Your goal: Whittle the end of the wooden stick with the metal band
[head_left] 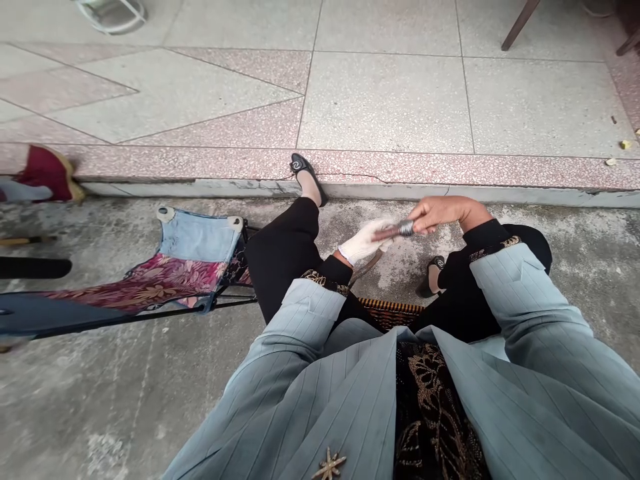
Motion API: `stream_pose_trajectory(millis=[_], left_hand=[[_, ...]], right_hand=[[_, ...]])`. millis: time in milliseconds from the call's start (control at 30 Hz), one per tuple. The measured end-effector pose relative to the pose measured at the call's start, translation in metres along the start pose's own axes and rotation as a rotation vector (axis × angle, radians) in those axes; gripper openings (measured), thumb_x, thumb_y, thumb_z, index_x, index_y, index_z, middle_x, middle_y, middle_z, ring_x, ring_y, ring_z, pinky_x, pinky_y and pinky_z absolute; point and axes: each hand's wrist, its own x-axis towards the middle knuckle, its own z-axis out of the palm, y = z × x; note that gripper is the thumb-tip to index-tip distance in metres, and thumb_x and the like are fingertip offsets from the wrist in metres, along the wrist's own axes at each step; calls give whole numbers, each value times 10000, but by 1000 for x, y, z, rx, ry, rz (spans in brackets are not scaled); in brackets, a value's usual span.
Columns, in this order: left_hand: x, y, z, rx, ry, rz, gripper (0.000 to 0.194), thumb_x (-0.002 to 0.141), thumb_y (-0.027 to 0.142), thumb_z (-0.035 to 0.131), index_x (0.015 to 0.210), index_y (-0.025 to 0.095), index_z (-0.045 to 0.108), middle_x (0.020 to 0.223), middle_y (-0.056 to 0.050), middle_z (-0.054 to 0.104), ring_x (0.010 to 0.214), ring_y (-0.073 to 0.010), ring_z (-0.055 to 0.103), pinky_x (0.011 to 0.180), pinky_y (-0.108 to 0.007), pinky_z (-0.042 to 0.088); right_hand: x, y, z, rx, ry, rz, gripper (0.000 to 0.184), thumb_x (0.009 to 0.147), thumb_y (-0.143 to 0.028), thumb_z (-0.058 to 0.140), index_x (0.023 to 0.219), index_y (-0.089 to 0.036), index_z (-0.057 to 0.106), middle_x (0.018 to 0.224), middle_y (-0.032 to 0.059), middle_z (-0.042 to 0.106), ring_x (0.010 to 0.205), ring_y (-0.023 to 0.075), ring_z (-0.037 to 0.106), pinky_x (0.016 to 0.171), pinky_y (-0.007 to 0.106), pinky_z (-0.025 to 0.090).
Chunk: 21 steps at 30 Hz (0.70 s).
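Observation:
Between my knees I hold a brown, stick-like handle point(386, 233) with a coil of grey wire point(406, 228) wound round it. My left hand point(364, 241) wears a white knitted glove and is closed round the handle's left part. My bare right hand point(440, 212) pinches the end beside the wire coil. Below the gloved fingers shows a curved grey-brown strip point(367, 268); whether it joins the handle I cannot tell. The hands' edges are slightly blurred.
A folding lounger point(185, 270) of denim and flowered cloth stands at left, by another person's red shoe point(47, 173). A raised tiled step point(380, 167) runs ahead. I sit on a woven seat point(390, 312). Furniture legs point(520, 25) stand at upper right.

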Motion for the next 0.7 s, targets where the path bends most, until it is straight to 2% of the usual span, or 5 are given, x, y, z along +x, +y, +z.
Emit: stream_pose_trajectory(millis=[133,267,467,567,700], left_hand=[[1,1,9,-146,19,-39,412,953,524,442,847,151,581,611,30,448,498,-73,352,507,-223,348],[3,6,14,-6,7,-38,385,958,471,437,809,150,589,668,13,488,538,-79,384,518,-220,325],[5,11,11,387,42,-1,349,965,410,426,843,152,626,859,-28,639,815,-151,567,787,-270,418],[6,3,12,534,11,-54,372,976,429,398,905,159,644,893,-43,670,862,-183,595,823,-290,423],[7,-5,14,693,21,-21,392,989,428,369,976,165,659,940,-69,683,906,-210,612,841,-306,429]], right_hand=[[-3,-2,-2,304,389,-214,393,770,-532,738,764,-151,643,619,-20,569,518,65,442,511,215,365],[7,2,-1,377,556,-169,432,731,-553,773,723,-157,600,619,0,568,503,72,445,472,223,340],[16,3,-4,-26,715,158,315,823,-451,704,774,-141,678,606,9,577,508,90,456,534,250,367],[18,1,-4,-323,682,324,298,847,-437,670,871,-146,728,669,36,625,588,131,526,589,275,370],[24,3,-1,-604,634,477,358,840,-488,664,942,-153,741,850,112,688,771,229,601,635,322,370]])
